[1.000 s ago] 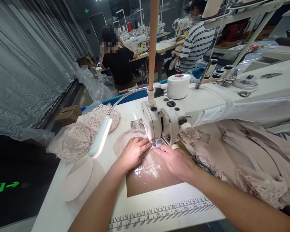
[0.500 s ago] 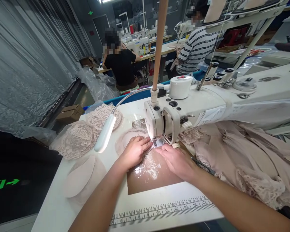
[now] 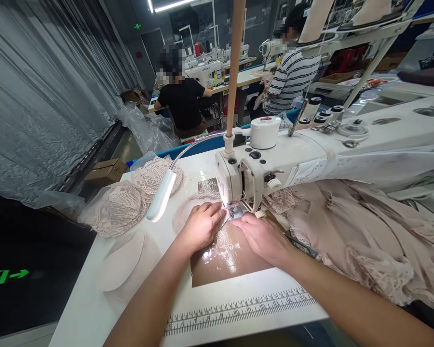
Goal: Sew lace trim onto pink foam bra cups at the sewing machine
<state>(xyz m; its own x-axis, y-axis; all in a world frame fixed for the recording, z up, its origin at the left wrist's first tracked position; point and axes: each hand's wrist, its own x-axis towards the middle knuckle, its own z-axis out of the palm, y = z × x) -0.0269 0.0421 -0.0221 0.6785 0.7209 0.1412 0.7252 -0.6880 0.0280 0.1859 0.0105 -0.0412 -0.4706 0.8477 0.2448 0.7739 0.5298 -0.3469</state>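
Under the head of a white sewing machine (image 3: 231, 178), a beige lace-edged fabric piece (image 3: 183, 212) lies by the needle. My left hand (image 3: 204, 226) is closed on this fabric, its fingertips left of the presser foot. Just right of the needle plate (image 3: 236, 212), my right hand (image 3: 262, 236) has its fingers drawn together and low; whatever they hold is hidden. Both hands rest over a shiny brown sheet (image 3: 227, 265) on the table. Dark-handled scissors (image 3: 302, 246) lie beside my right wrist, partly covered.
Lace cups (image 3: 117, 209) and smooth beige pieces (image 3: 125, 262) lie at left, near a lamp (image 3: 161, 196). Beige lace garments (image 3: 343, 226) are heaped at right. A printed ruler (image 3: 238, 311) runs along the front table edge. Two people (image 3: 183, 99) sit at machines behind.
The view has shifted slightly, so the machine sits a little further left. Both hands stay by the needle, with only slight finger movement; the left fingers look a bit more bent.
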